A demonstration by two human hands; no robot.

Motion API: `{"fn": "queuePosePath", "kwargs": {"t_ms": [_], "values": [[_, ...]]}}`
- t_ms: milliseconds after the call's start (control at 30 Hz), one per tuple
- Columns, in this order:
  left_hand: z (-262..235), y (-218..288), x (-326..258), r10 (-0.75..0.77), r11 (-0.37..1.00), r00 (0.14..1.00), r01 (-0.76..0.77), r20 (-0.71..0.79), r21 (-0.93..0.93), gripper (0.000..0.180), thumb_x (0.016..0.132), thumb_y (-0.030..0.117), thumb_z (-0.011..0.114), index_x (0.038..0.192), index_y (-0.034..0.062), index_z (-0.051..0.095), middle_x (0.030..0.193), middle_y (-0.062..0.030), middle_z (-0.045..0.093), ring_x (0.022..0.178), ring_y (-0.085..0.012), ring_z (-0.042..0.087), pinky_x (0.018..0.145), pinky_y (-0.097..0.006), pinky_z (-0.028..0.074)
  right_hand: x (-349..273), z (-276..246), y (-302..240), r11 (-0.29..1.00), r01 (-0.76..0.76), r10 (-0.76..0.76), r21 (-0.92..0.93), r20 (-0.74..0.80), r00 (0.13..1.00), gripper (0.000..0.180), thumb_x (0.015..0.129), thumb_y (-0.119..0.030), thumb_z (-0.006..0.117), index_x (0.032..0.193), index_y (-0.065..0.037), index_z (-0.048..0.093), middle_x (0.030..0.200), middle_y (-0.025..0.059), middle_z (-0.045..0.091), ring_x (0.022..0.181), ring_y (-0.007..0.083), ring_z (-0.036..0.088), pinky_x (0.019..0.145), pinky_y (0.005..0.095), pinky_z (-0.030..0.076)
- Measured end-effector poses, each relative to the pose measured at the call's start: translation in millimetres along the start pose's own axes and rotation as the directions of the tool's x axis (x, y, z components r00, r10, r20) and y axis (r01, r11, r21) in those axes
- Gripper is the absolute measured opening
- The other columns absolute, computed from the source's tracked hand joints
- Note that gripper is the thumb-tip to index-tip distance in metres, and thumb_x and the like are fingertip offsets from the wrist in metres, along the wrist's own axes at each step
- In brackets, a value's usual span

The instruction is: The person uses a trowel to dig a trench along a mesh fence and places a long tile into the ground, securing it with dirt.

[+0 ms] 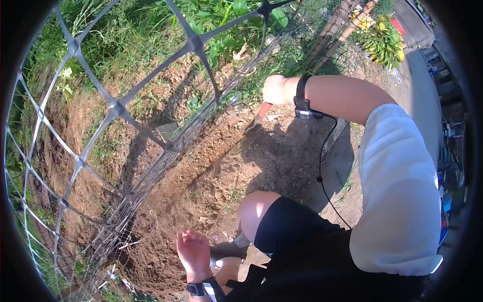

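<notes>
My right hand (275, 89) is closed around the red handle of a small digging tool (261, 111), whose metal end points down into the loose brown soil (236, 156) beside a grey plastic mesh fence (121, 108). A black wrist strap with a cable runs from that wrist. My left hand (192, 250) hangs low by my bent knee (254, 209), fingers loosely curled and holding nothing, just above the dirt. I am crouched, in black shorts and a white sleeve.
The mesh fence runs diagonally from lower left to upper right, with grass and leafy plants (221, 25) behind it. Wooden poles (334, 30) lean at the top right. A grey paved strip (425, 95) lies along the right side.
</notes>
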State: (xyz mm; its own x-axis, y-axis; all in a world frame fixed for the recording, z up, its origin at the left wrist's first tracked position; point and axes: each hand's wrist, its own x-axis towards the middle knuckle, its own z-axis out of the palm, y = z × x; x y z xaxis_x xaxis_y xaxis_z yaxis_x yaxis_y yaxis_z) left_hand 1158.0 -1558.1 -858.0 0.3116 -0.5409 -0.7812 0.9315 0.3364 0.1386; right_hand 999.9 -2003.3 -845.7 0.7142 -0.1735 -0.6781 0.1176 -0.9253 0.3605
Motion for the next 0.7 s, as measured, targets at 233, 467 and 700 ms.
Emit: {"fn": "queuePosePath", "kwargs": {"t_ms": [233,467,700], "values": [[-21.8,22.5,-6.5,0.085,0.996,0.996,-0.085,0.039,-0.002,0.029,0.092,0.03,0.035,0.094,0.0101,0.057,0.082,0.0,0.059,0.069,-0.0111,0.052,0.065,-0.028,0.042,-28.2,6.9,-7.0,0.983,-0.089,0.078,0.161,0.073,0.994,0.012,0.068,-0.022,0.055,0.065,-0.014,0.064,0.062,0.0063,0.061,0.061,0.0243,0.061,0.057,0.0346,0.048],[-21.9,25.8,-10.1,0.062,0.997,0.997,-0.063,0.042,0.037,0.029,0.092,0.029,0.035,0.096,0.0095,0.056,0.083,-0.0005,0.059,0.07,-0.0111,0.052,0.066,-0.028,0.042,-3.5,-24.9,-2.4,0.982,-0.158,0.16,0.107,-0.016,0.987,0.011,0.067,-0.019,0.058,0.061,-0.011,0.062,0.063,0.008,0.062,0.061,0.0265,0.061,0.056,0.0368,0.049],[-10.8,26.1,-19.0,0.033,0.997,0.998,-0.036,0.057,0.065,0.031,0.093,0.03,0.033,0.093,0.0096,0.056,0.08,-0.0003,0.058,0.066,-0.0108,0.05,0.064,-0.027,0.042,-6.2,-26.6,-4.2,0.998,0.036,-0.021,0.06,-0.236,0.972,0.009,0.061,-0.018,0.061,0.054,-0.013,0.06,0.061,0.0053,0.062,0.06,0.023,0.061,0.055,0.0338,0.049]]}}
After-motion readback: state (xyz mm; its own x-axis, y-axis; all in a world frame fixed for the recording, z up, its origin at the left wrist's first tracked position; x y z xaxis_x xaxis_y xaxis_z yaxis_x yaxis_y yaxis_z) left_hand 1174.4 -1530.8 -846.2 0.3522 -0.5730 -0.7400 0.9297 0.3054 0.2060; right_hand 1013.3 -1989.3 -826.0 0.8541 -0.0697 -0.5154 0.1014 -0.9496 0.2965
